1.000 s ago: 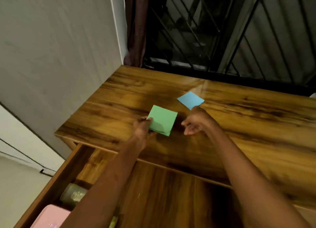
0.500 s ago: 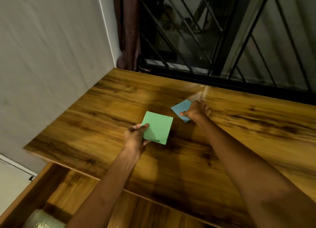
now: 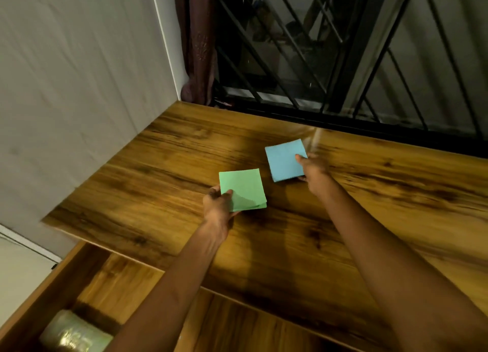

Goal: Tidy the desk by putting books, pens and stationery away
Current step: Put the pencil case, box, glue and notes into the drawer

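Note:
My left hand pinches a green pad of sticky notes by its near left corner, thumb on top, just above the wooden desk top. To its right, my right hand grips a blue pad of sticky notes by its right edge, with the thumb on top and fingers underneath. The blue pad is tilted up off the desk. The two pads are apart, with a narrow gap between them.
An open wooden drawer sits below the desk's near edge, holding a pale rounded object at its left. A grey wall bounds the desk on the left; a barred window and dark curtain run behind it.
My right hand reached to the blue pad, took hold of it and lifted its edge off the desk. My left hand kept the green pad. The camera view shifted slightly.

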The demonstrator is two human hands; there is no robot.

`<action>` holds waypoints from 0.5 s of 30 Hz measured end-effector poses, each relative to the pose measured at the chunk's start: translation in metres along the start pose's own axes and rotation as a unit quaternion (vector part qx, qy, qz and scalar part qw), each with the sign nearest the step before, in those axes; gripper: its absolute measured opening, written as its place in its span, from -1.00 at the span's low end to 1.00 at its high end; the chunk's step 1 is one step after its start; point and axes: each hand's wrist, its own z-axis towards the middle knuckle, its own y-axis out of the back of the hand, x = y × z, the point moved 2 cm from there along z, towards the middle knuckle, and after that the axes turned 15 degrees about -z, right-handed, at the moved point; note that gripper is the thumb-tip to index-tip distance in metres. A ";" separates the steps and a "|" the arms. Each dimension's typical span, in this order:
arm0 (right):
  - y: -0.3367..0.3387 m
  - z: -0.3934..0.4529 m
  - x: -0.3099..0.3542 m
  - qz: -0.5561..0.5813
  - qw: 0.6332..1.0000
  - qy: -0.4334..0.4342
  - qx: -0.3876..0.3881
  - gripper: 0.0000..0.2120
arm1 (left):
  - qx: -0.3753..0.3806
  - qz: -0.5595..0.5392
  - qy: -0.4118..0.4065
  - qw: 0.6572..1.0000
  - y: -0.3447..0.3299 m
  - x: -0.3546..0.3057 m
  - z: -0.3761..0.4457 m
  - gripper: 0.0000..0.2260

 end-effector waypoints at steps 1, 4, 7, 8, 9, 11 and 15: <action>0.002 -0.016 0.001 0.042 0.999 0.004 0.009 -0.71 | 0.005 0.005 -0.006 1.000 -0.003 0.002 -0.002 -0.86; 0.005 -0.062 0.000 0.104 0.993 0.031 0.044 -0.97 | 0.011 0.001 -0.017 1.000 -0.013 0.007 -0.013 -0.88; 0.008 -0.095 -0.004 0.095 0.993 0.049 0.047 -0.94 | 0.030 -0.007 -0.009 0.999 -0.023 0.011 -0.027 -0.81; 0.010 -0.104 -0.006 0.088 0.994 0.050 0.036 -0.96 | 0.042 -0.002 -0.007 0.999 -0.025 0.012 -0.033 -0.81; 0.011 -0.110 -0.009 0.080 0.995 0.054 0.025 -0.94 | 0.055 0.007 -0.008 0.998 -0.027 0.014 -0.038 -0.81; 0.017 -0.122 -0.016 0.063 0.997 0.047 0.000 -0.91 | 0.079 0.030 -0.010 0.996 -0.029 0.019 -0.050 -0.80; 0.030 -0.146 -0.026 0.042 0.995 0.049 -0.076 -0.90 | 0.133 0.048 0.002 0.990 -0.030 0.030 -0.072 -0.76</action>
